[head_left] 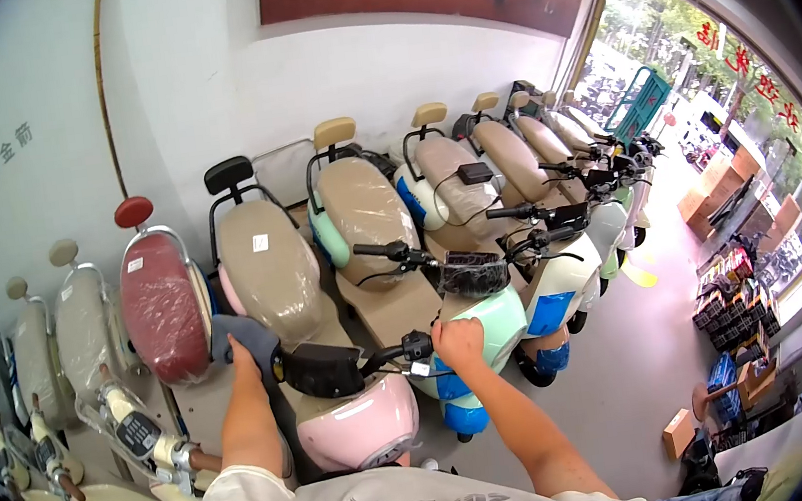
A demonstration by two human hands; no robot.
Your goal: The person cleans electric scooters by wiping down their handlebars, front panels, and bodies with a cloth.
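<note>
In front of me stands a pink electric scooter (357,421) with a black display (324,369) between its handlebars. My right hand (460,343) is closed around the scooter's right handlebar grip, beside the brake lever. A dark grey piece, which looks like a cloth (249,337), covers the left end of the handlebar. My left hand (244,358) is closed on this cloth from the near side; the grip beneath is hidden. Behind the handlebar lies the scooter's beige seat (270,261), wrapped in clear plastic, with a black backrest (228,175).
A mint-green scooter (492,324) stands close on the right, with more scooters in a row toward the window. On the left are a red-seated scooter (165,304) and cream scooters (138,433). Stacked boxes (734,310) and a small carton (679,434) sit at right.
</note>
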